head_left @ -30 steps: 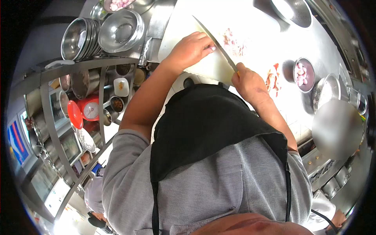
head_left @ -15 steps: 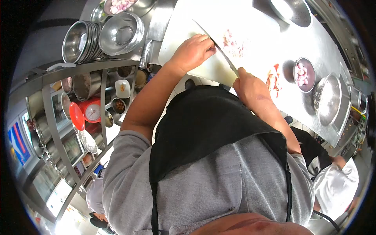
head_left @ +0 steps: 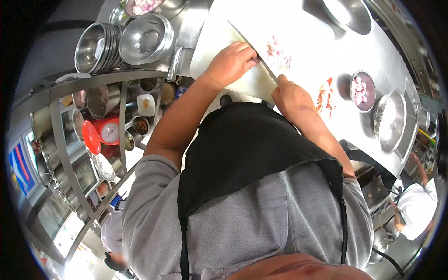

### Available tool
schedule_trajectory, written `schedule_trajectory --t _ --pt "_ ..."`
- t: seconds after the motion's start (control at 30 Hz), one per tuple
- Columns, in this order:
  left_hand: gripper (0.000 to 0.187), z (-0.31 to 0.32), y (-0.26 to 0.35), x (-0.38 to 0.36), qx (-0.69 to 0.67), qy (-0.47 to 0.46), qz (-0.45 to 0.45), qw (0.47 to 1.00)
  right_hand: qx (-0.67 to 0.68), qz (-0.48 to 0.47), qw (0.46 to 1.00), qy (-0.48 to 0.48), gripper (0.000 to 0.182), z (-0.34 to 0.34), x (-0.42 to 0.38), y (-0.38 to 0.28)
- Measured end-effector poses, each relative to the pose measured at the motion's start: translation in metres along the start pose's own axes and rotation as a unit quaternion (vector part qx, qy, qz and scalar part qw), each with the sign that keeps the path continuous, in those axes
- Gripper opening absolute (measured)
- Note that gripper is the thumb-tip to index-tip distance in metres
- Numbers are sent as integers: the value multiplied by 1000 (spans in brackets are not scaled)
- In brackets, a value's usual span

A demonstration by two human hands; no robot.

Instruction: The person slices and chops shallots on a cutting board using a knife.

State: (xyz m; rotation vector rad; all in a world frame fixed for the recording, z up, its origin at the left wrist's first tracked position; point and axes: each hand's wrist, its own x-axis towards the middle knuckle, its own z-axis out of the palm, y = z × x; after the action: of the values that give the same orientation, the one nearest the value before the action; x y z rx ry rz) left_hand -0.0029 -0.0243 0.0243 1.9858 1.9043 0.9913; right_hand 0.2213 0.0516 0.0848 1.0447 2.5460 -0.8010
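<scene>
My right hand [head_left: 294,97] is closed around the handle of a knife [head_left: 266,67], its long blade slanting up and left across the white cutting board [head_left: 205,53]. Beside the blade, the bent fingers of my left hand [head_left: 234,61] pinch a small purple piece that looks like a shallot [head_left: 255,59], mostly covered by the fingertips. Sliced shallots [head_left: 279,55] lie scattered on the far side of the knife. To the right of my right hand is a reddish-brown heap of peelings or scraps [head_left: 325,96].
At right stand a bowl of peeled shallots [head_left: 360,89] and a perforated metal strainer [head_left: 391,121]. Metal bowls [head_left: 145,39] are stacked at left, near another knife's handle [head_left: 174,63]. A red scale [head_left: 109,131] sits on the shelf below. A co-worker in white [head_left: 417,210] is at lower right.
My right hand and the knife handle have shifted slightly left and up. My left hand stays nearly in place. The co-worker at right has moved farther away, an arm now reaching up.
</scene>
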Motion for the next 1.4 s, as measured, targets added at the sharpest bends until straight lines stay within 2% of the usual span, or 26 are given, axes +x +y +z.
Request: schedule_trajectory --t 0.17,0.23,0.47,0.67,0.73,0.87,0.93,1.17,1.27,1.4 --pt "18 1 -1 -1 13 -4 1 1000 -7 5 1000 -15 21 -23 -21 -11" --pt "17 1 0 -2 9 8 9 1000 -26 47 997 -47 21 -27 -27 -14" --pt "19 2 -3 -1 1 16 9 1000 -11 9 1000 3 21 2 2 -2" --pt "19 3 -1 -4 4 7 1 1000 -5 33 999 -36 22 -25 -22 -13" --pt "15 3 0 -3 6 36 28 999 -18 60 996 -58 22 -27 -28 -14" --pt "19 6 -4 -6 4 9 5 1000 -10 66 997 -44 21 -7 -17 -7" --pt "19 5 -4 -5 -4 14 0 1000 -7 9 1000 3 21 7 1 -2" --pt "20 3 -2 -6 3 3 4 1000 4 19 1000 -17 21 -20 -17 -13" --pt "20 6 -5 -6 5 8 10 1000 -10 56 998 -41 20 -18 -19 -14" --pt "19 5 -1 -6 -8 28 12 1000 24 17 999 -15 21 1 4 -5"
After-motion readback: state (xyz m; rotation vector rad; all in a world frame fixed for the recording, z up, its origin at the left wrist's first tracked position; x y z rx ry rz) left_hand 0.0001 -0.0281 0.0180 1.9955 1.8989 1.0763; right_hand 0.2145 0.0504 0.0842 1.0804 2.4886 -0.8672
